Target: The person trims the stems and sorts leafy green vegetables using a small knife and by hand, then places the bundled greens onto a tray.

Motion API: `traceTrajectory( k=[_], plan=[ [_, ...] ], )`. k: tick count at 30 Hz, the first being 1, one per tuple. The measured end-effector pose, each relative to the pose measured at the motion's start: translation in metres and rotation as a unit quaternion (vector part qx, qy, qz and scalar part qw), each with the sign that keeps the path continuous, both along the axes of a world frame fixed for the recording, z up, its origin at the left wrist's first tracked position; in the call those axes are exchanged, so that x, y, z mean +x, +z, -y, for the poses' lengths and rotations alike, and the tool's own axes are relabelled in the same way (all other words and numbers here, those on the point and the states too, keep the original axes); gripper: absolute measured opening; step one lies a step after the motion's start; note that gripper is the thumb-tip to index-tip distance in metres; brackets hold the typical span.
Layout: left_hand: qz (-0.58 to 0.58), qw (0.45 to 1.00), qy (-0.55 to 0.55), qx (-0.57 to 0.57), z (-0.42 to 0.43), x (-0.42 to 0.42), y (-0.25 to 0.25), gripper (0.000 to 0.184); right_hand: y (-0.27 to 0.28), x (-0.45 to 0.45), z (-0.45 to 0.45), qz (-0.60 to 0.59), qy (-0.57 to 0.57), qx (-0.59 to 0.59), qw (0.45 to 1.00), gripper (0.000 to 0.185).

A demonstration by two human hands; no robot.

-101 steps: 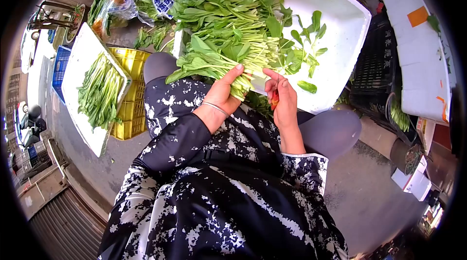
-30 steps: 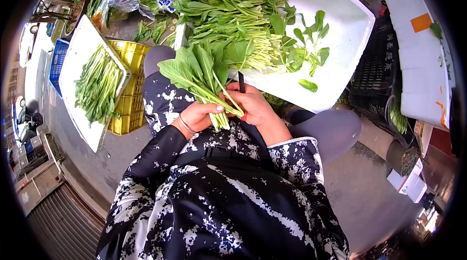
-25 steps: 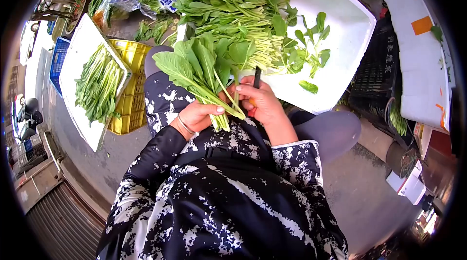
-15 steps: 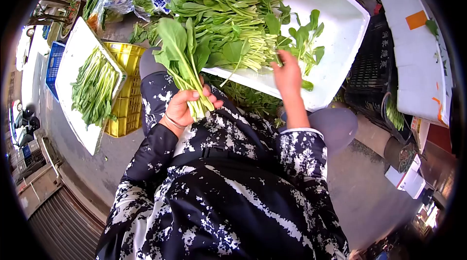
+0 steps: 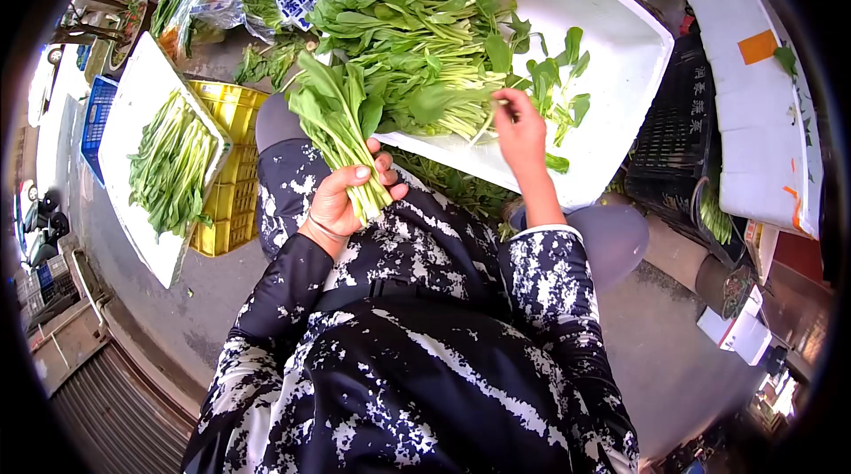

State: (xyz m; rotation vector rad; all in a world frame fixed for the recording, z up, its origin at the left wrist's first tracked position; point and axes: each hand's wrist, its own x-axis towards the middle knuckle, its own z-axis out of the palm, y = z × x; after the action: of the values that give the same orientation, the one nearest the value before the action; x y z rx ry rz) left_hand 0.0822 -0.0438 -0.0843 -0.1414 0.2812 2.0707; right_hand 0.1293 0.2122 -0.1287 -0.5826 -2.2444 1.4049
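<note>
My left hand [image 5: 346, 190] is closed round the stalks of a small bunch of leafy greens [image 5: 332, 115], held above my lap with the leaves pointing away from me. My right hand [image 5: 521, 133] is closed in a pinch on the stem end of a single leafy stalk [image 5: 434, 104], whose leaf is smeared by motion. That hand is over the near edge of a white foam box [image 5: 625, 75]. A thick pile of the same greens [image 5: 403, 22] fills the box's left part, and a few loose leafy sprigs [image 5: 554, 89] lie to the right.
At left, a white foam lid [image 5: 120, 133] bearing a heap of greens [image 5: 173, 164] rests on a yellow crate [image 5: 235, 182]. Behind it stands a blue crate [image 5: 96, 124]. A black crate [image 5: 674, 120] and a white foam box with orange tape [image 5: 753, 111] are at right.
My right hand has lifted a leafy stalk by its stem, its leaf swinging left over the pile. My left hand still grips the bunch, tilted slightly differently.
</note>
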Motion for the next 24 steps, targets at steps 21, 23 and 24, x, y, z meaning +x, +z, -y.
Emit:
traceTrajectory(
  k=[21, 23, 24],
  plan=[
    [0.008, 0.998, 0.038, -0.049, 0.003, -0.009, -0.009, 0.019, -0.025, -0.064, -0.025, 0.367, 0.049, 0.144, 0.918, 0.020],
    [0.005, 0.998, 0.042, -0.052, 0.004, -0.008, -0.011, 0.018, -0.021, -0.061, -0.023, 0.363, 0.028, 0.170, 0.915, 0.023],
    [0.006, 0.998, 0.039, -0.051, 0.004, -0.008, -0.012, 0.018, -0.016, -0.058, -0.022, 0.331, 0.016, 0.158, 0.930, 0.024]
  ],
)
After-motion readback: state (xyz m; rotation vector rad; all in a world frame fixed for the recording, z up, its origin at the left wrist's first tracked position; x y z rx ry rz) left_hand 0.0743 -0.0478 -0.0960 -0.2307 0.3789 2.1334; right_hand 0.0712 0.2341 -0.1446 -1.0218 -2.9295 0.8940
